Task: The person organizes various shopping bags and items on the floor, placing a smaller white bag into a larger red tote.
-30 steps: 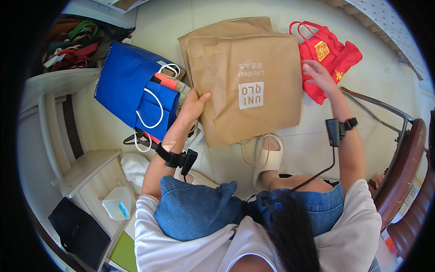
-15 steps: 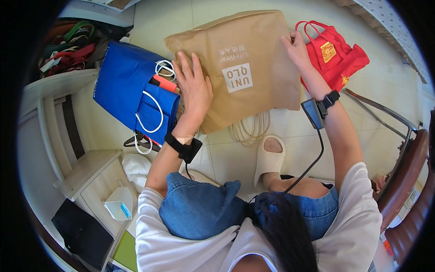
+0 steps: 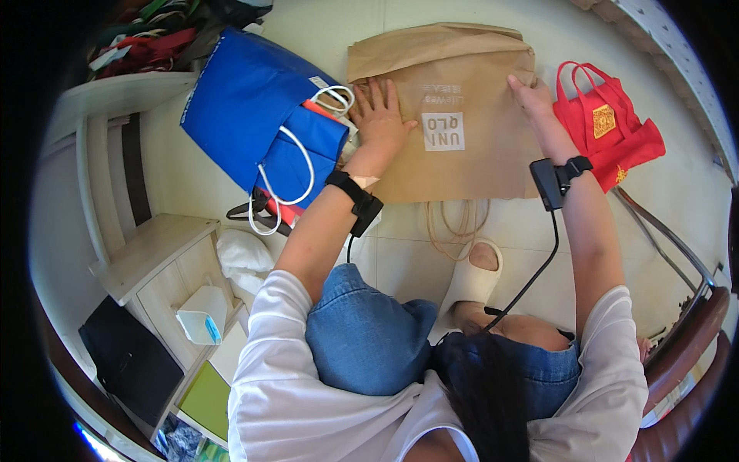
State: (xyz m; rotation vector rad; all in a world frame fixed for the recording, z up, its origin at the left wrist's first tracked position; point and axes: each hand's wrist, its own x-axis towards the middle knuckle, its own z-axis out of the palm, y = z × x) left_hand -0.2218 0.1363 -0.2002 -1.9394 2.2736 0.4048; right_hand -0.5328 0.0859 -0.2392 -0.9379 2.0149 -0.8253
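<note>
A large brown paper shopping bag (image 3: pixel 477 173) with a white printed square lies flattened on the floor in front of me. Its far end shows a bent crease, and its rope handles (image 3: pixel 459 223) loop out on the side nearest me. My left hand (image 3: pixel 383 122) rests flat on the bag's left edge, fingers spread. At the right edge, my right hand (image 3: pixel 531 100) pinches the paper with the thumb on top; the other fingers are partly hidden. Close to my left hand stands a blue bag (image 3: pixel 231 115) with white rope handles and things inside.
A red cloth bag (image 3: pixel 596 115) with gold emblems lies on the right. Metal chair legs (image 3: pixel 670 246) reach in beside it. On the left are a wooden cabinet (image 3: pixel 154 246), a white container (image 3: pixel 202 316) and a white plastic bag (image 3: pixel 245 254).
The brown bag has turned straighter, and a bent crease now crosses its far end. Both hands remain at its side edges. The whole view has shifted, so things appear farther right.
</note>
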